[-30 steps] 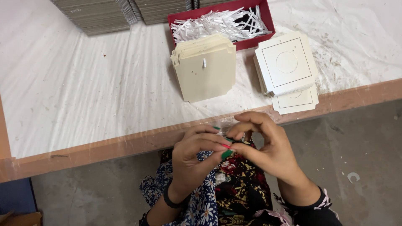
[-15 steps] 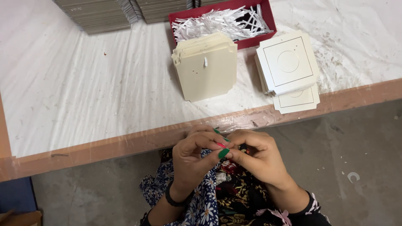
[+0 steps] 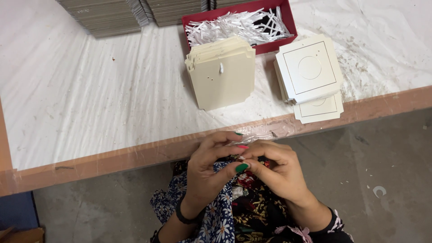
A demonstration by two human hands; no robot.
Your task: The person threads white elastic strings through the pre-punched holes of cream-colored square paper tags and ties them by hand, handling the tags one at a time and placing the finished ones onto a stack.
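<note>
1. A white-covered table edge runs above both hands.
2. The left hand and right hand meet below that edge, fingers curled.
3. Their fingertips pinch together; what they hold is hidden.
4. A cream card stack lies beyond that edge.

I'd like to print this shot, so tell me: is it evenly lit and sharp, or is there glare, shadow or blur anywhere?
Head view: soft, even light, no hard shadows; the white table cover is bright and slightly washed out at upper left; a clear film on the table edge gives faint glare; the cream card stack looks sharp; the left hand and right hand are slightly soft, so whatever the fingertips pinch cannot be made out.
</note>
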